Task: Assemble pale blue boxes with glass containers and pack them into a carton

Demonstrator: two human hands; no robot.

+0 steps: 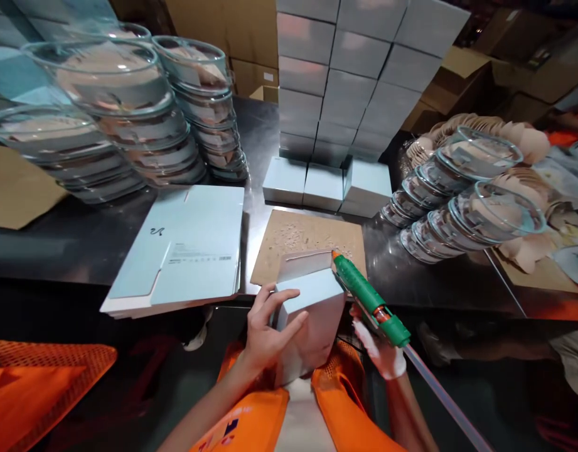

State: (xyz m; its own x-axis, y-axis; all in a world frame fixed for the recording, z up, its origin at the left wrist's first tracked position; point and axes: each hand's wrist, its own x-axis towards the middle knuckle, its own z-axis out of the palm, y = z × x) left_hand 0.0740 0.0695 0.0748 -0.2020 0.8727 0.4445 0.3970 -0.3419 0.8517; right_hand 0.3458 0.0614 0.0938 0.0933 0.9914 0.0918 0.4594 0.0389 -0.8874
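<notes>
My left hand grips a pale blue folded box held against my body at the table's front edge, one flap standing open at its top. My right hand, in a white glove, holds a green glue gun whose orange tip touches the box's open flap. A clear glue stick sticks out of the gun's back toward the lower right. Both hands are over a brown cardboard pad spotted with glue.
A stack of flat unfolded blue cartons lies left of the pad. Finished boxes are piled high behind it. Clear round containers with puffs stand stacked at the left and right. Another person's orange sleeve shows far right.
</notes>
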